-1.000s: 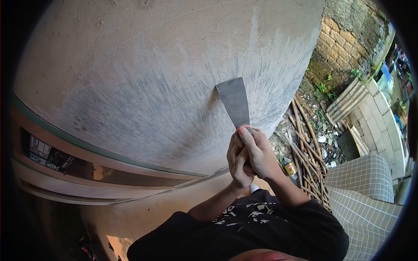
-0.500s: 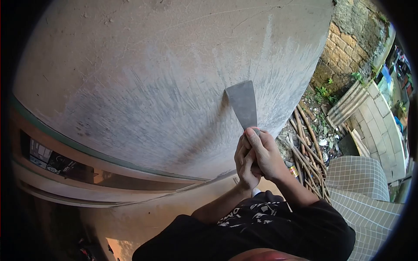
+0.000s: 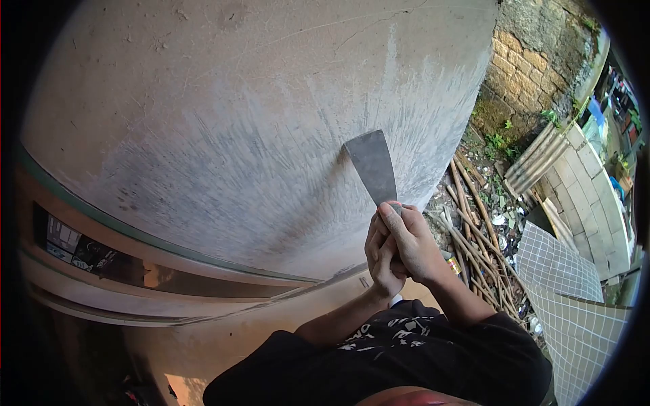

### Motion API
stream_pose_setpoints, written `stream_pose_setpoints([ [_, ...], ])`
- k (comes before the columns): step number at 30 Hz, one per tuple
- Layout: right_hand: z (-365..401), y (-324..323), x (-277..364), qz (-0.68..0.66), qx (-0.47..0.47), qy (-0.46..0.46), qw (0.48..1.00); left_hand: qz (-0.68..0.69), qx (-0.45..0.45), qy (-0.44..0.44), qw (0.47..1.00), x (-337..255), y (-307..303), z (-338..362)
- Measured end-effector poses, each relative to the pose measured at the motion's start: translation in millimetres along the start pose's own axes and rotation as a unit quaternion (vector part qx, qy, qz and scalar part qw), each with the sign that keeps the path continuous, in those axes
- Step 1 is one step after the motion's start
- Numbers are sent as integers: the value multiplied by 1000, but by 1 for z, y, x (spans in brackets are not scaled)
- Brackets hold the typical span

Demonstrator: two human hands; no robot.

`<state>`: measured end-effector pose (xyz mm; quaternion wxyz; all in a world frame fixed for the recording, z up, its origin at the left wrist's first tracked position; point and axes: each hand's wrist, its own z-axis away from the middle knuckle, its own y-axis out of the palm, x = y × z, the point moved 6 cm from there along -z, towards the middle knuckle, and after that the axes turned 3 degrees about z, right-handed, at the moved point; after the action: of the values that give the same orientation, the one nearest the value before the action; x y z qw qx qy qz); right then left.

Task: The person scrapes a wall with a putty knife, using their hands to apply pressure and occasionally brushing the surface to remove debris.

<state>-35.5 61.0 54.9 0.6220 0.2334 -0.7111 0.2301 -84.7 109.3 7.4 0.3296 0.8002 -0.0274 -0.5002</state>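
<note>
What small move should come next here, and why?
Probably a short outward push of the scraper along the wall: the left hand and right hand clasp it together, and its blade points away from them, seeming to meet the streaked wall.

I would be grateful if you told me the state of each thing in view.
Scraper, gripped in both hands, blade at the wall
Left hand, closed at the handle
Right hand, closed at the handle
Wall, streaked and patchy
Sticks, piled loosely on the ground
Grid-patterned cloth, unfolded
Corrugated pieces, lying side by side
</note>
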Motion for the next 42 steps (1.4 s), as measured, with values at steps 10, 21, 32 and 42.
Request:
stream_pose_setpoints([
  [10, -5, -1, 6, -6, 55, 0, 998, -25, -19, 42, 999, -19, 12, -2],
  [21, 3, -6, 34, -99, 89, 8, 991, -221, -12, 171, 960, -38, 37, 7],
  [32, -49, 4, 82, -38, 72, -107, 991, -16, 31, 171, 985, -71, 43, -58],
  [42, 22, -83, -37, 148, -56, 7, 987, -60, 106, -223, 967, 77, -11, 31],
])
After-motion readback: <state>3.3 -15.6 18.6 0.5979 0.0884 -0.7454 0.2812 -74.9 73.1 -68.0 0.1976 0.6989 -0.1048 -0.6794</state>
